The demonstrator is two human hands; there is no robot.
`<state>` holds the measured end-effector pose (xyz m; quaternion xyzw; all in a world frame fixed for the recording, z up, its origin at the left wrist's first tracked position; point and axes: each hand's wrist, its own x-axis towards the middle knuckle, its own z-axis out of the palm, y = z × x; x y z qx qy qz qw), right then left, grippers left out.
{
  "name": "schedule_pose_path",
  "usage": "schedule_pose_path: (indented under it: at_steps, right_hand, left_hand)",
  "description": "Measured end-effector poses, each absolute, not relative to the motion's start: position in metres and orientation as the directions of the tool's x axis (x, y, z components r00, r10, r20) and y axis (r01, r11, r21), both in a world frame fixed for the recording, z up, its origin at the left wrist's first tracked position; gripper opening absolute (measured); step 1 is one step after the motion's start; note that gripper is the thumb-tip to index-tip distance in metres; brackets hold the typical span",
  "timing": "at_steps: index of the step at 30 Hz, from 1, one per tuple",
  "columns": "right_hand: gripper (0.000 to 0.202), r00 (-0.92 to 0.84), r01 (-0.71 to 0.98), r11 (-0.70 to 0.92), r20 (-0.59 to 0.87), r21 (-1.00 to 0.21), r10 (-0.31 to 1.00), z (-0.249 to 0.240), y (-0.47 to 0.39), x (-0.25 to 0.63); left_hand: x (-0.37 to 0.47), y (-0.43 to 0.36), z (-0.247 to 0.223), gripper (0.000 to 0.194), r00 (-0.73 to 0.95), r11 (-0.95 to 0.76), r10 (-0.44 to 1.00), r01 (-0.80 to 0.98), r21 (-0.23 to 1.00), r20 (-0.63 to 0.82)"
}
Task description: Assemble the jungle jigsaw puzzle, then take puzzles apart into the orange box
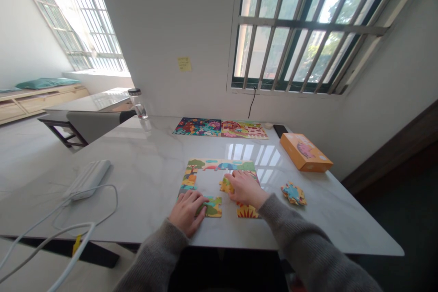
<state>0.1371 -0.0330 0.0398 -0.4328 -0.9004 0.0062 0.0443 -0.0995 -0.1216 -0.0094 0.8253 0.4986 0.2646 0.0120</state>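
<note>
Your right hand [244, 187] pinches yellow piece [225, 186] inside puzzle border [213, 208]; left hand [187, 211], loosely spread near table's [236, 233] front edge, apparently steadies border.

White wall [164, 18] with bright barred window [301, 23], pale floor [23, 150] at left

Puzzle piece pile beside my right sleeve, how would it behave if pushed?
The pile would probably spread, since it looks loosely heaped. It may skid easily, as the glossy table mirrors the window. It looks low, so likely light.
</note>
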Motion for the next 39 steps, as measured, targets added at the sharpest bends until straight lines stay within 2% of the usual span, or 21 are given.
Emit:
schedule_pose_path:
  at_steps: [5,8,12,18,22,27,30,34,39]
  right_hand:
    - [0.051,-0.612,0.779,0.618,0.083,-0.112,0.787,0.035,-0.029,0.141]
    - [0.063,-0.602,0.781,0.61,0.1,-0.136,0.792,0.032,-0.029,0.142]
    - [0.077,-0.597,0.768,0.608,0.12,-0.201,0.793,0.029,-0.029,0.145]
    - [0.086,-0.57,0.757,0.592,0.163,-0.276,0.805,0.022,-0.032,0.15]
    - [0.084,-0.586,0.719,0.621,0.21,-0.312,0.783,0.018,-0.033,0.152]
    - [0.081,-0.623,0.656,0.677,0.268,-0.332,0.735,0.018,-0.033,0.154]
    - [0.079,-0.629,0.63,0.695,0.299,-0.345,0.718,0.019,-0.034,0.155]
    - [0.074,-0.622,0.607,0.698,0.32,-0.379,0.715,0.019,-0.035,0.154]
    - [0.068,-0.607,0.537,0.696,0.355,-0.476,0.711,0.016,-0.033,0.159]
  left_hand:
    - [-0.083,-0.084,0.007,0.023,0.448,-0.567,0.797,0.786,0.246,0.404]
    - [-0.076,-0.05,0.011,0.029,0.542,-0.611,0.787,0.753,0.245,0.296]
    - [-0.072,-0.016,0.004,0.041,0.605,-0.672,0.741,0.679,0.296,0.293]
    - [-0.068,-0.004,-0.008,0.044,0.638,-0.688,0.722,0.623,0.371,0.267]
    - [-0.068,-0.004,-0.009,0.042,0.636,-0.688,0.718,0.59,0.422,0.283]
    - [-0.07,-0.003,-0.01,0.051,0.634,-0.686,0.714,0.547,0.48,0.297]
    - [-0.07,-0.002,-0.011,0.047,0.616,-0.668,0.73,0.552,0.499,0.296]
    - [-0.068,-0.004,-0.011,0.039,0.601,-0.662,0.743,0.596,0.454,0.295]
    - [-0.064,-0.015,-0.006,0.034,0.575,-0.687,0.727,0.601,0.409,0.376]
